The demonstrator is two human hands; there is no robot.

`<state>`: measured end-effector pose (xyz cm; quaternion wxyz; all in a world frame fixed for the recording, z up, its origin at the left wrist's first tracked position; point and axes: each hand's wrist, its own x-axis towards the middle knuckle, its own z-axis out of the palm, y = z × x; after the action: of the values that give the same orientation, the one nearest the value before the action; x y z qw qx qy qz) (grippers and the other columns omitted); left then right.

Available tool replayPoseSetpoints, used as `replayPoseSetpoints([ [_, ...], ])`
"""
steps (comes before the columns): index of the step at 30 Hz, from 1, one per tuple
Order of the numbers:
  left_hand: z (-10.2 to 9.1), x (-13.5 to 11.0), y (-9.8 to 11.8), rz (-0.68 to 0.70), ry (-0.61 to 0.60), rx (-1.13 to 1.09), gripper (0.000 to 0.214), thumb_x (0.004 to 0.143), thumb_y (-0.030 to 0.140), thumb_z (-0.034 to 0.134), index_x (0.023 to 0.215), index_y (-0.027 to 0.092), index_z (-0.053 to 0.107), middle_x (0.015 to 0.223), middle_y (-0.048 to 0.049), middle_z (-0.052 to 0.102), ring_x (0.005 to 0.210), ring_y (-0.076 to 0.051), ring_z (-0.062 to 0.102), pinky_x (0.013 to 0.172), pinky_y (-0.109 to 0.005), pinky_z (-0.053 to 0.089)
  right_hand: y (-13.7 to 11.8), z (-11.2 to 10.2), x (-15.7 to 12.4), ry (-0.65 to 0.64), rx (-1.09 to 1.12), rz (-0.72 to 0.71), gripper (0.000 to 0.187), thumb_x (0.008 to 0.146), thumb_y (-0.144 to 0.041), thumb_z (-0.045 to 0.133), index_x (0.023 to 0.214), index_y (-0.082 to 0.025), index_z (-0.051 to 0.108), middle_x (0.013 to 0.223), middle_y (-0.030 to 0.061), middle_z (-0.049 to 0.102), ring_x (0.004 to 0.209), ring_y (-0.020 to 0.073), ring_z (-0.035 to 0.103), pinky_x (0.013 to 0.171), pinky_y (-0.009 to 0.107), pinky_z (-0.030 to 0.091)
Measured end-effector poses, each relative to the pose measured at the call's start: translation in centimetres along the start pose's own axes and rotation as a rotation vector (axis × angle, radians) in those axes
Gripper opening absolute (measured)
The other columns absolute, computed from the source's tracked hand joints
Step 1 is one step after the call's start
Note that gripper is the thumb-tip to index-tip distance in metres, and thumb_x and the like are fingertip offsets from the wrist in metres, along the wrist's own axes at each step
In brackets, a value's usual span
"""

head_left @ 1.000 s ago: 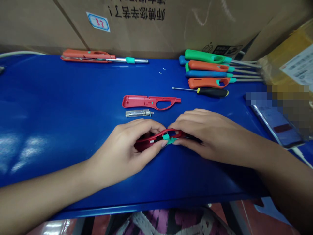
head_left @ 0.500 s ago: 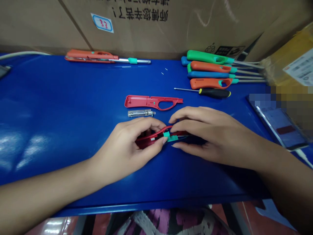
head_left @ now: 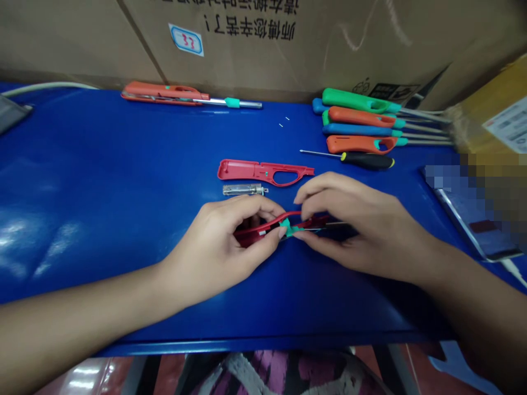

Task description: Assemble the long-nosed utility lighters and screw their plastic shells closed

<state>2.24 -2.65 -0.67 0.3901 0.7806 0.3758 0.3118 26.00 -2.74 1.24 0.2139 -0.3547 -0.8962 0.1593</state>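
Between my two hands is a red lighter housing half (head_left: 248, 237), tilted up on its edge just above or on the blue table. My left hand (head_left: 220, 236) wraps its wide end, the thumb tip pressing beside a green trigger piece (head_left: 289, 228). The fingers of my right hand (head_left: 364, 230) close round the narrower end, thumb below and fingertips above. A thin metal tube runs under that hand, largely hidden. The matching red housing half (head_left: 241, 170) lies open side up beyond my hands. Nearer, a clear fuel tank (head_left: 241, 190) rests on the table.
A black-handled screwdriver (head_left: 366, 160) lies at the right, below several finished-looking long lighters (head_left: 362, 129). An opened orange lighter (head_left: 164, 93) lies along the cardboard box (head_left: 255, 60) at the back. A phone (head_left: 469, 219) and yellow package (head_left: 506, 104) are at right.
The green trigger piece has tilted within the red housing half. My right thumb has moved in close to it. The whole view has shifted slightly.
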Motion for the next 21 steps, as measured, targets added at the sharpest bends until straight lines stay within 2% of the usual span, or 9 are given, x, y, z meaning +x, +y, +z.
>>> replayPoseSetpoints([
  [2,0.0,0.0,0.0,0.013,0.021,0.003,0.013,0.089,0.017,0.072,0.101,0.02,0.07,0.094,0.0041,0.075,0.079,-0.008,0.068,0.073,-0.016,0.053,0.3,-0.7,-0.1,-0.003,0.008,0.057,0.019,0.09,-0.029,0.068,0.105,-0.022,0.058,0.107,0.0039,0.068,0.095,0.019,0.064,0.081,0.032,0.048],
  [4,-0.1,-0.1,0.0,0.019,0.04,0.006,0.014,0.088,0.017,0.073,0.1,0.021,0.07,0.094,0.0045,0.075,0.078,-0.007,0.067,0.072,-0.016,0.052,0.6,-1.2,-0.2,-0.063,-0.022,0.079,0.028,0.088,-0.036,0.071,0.109,-0.023,0.059,0.103,0.0018,0.07,0.091,0.0192,0.064,0.08,0.034,0.045],
  [7,-0.2,0.0,0.0,0.027,0.043,0.011,0.013,0.088,0.017,0.073,0.1,0.021,0.07,0.093,0.0044,0.075,0.077,-0.007,0.067,0.072,-0.017,0.052,0.8,-1.4,-0.2,-0.164,-0.026,0.093,0.02,0.093,-0.041,0.067,0.103,-0.024,0.065,0.095,-0.0011,0.071,0.086,0.0175,0.064,0.08,0.035,0.041],
  [12,-0.3,0.3,0.0,0.021,0.043,0.067,0.01,0.086,0.02,0.075,0.096,0.019,0.075,0.091,0.0015,0.076,0.078,-0.01,0.068,0.073,-0.021,0.052,0.7,-0.8,0.0,-0.166,0.025,0.143,0.015,0.096,-0.035,0.064,0.094,-0.022,0.07,0.084,0.0,0.07,0.079,0.0169,0.062,0.075,0.033,0.041],
  [16,-0.5,0.6,-0.4,0.013,0.024,0.097,0.014,0.087,0.024,0.075,0.1,0.021,0.078,0.088,0.0002,0.076,0.08,-0.013,0.066,0.073,-0.024,0.053,0.8,-1.0,0.0,-0.174,-0.047,0.152,0.02,0.097,-0.042,0.062,0.1,-0.024,0.071,0.092,0.0015,0.071,0.086,0.0192,0.064,0.075,0.033,0.042],
  [19,-0.8,0.9,-0.9,0.079,0.005,0.16,0.019,0.088,0.024,0.074,0.106,0.022,0.079,0.088,-0.001,0.075,0.082,-0.015,0.065,0.077,-0.028,0.053,1.1,-2.1,-0.5,-0.166,-0.08,0.155,0.026,0.094,-0.048,0.064,0.104,-0.025,0.068,0.103,0.0023,0.069,0.092,0.0199,0.064,0.077,0.033,0.044],
  [21,-1.0,1.1,-1.2,0.12,-0.001,0.208,0.02,0.089,0.025,0.073,0.108,0.02,0.079,0.092,-0.0033,0.074,0.085,-0.016,0.065,0.079,-0.029,0.053,1.4,-2.9,-1.0,-0.199,-0.07,0.161,0.028,0.091,-0.05,0.067,0.102,-0.025,0.065,0.103,0.0017,0.068,0.09,0.0191,0.062,0.075,0.032,0.045],
])
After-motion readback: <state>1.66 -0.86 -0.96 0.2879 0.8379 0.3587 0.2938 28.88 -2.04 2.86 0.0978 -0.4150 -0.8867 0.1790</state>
